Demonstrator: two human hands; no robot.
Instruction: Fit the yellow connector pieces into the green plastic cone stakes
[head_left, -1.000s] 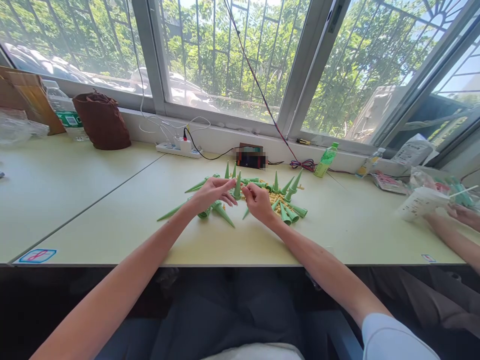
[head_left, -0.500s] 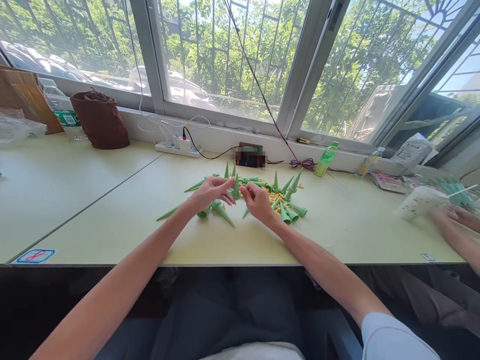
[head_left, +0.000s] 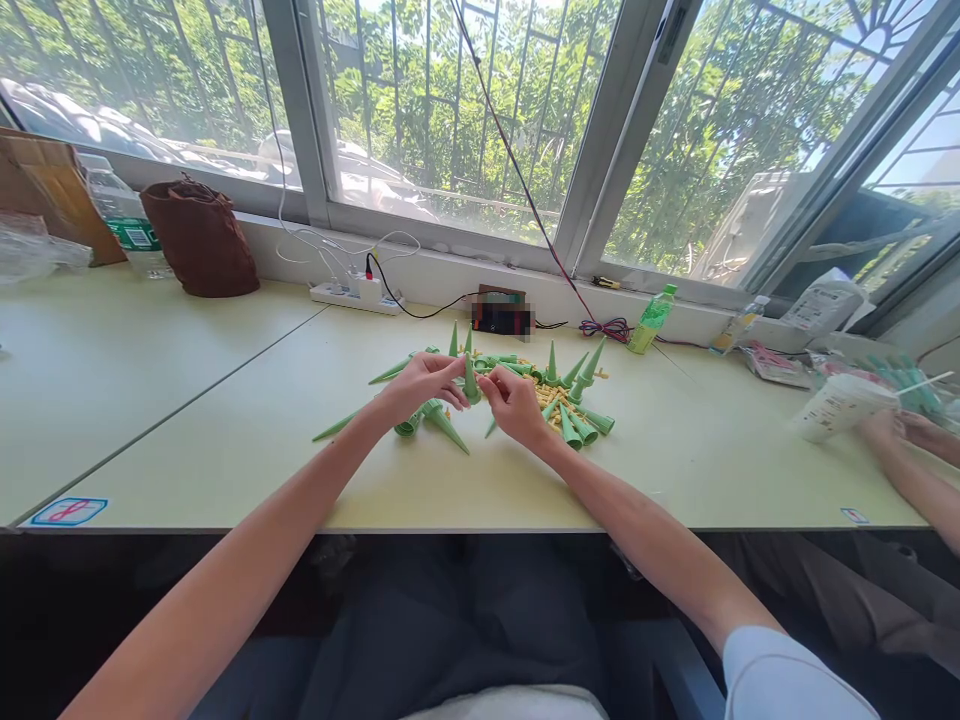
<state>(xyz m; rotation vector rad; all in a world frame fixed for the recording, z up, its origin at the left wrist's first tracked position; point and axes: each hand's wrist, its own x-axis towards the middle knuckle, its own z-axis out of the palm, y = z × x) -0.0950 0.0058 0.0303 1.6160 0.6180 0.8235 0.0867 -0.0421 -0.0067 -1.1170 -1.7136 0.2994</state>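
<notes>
Sunlit windows [head_left: 465, 120] with leaves and metal bars behind them ran along the far side, above a pale surface [head_left: 645, 480]. Just beyond the middle of that surface, between the two hands, was a green cone [head_left: 471, 382]. Its long axis stood close to upright, with the narrow tip up and the broad end down. The left hand [head_left: 427, 385] had its grip closed on the cone from the left, and the right hand [head_left: 516, 402] was curled just beside it; whether the right grip pinched anything could not be told.

Around the hands lay other green cones [head_left: 448, 430], some standing tip up, others on their sides pointing left or toward the near edge; on the right, several turned their round mouths nearward. Yellow pieces [head_left: 553, 400] were heaped among them.

A broad strip of surface separated the pile from the near edge, with wide stretches to left and right. At the far edge sat a dark device [head_left: 501, 316], its screen blurred, and a green bottle [head_left: 652, 320] with print too small to read. Near the left corner, a blue-bordered sticker [head_left: 70, 512] bore a looping red mark. On the right, another person's hand [head_left: 885, 425] was beside a printed white cup [head_left: 844, 405].
</notes>
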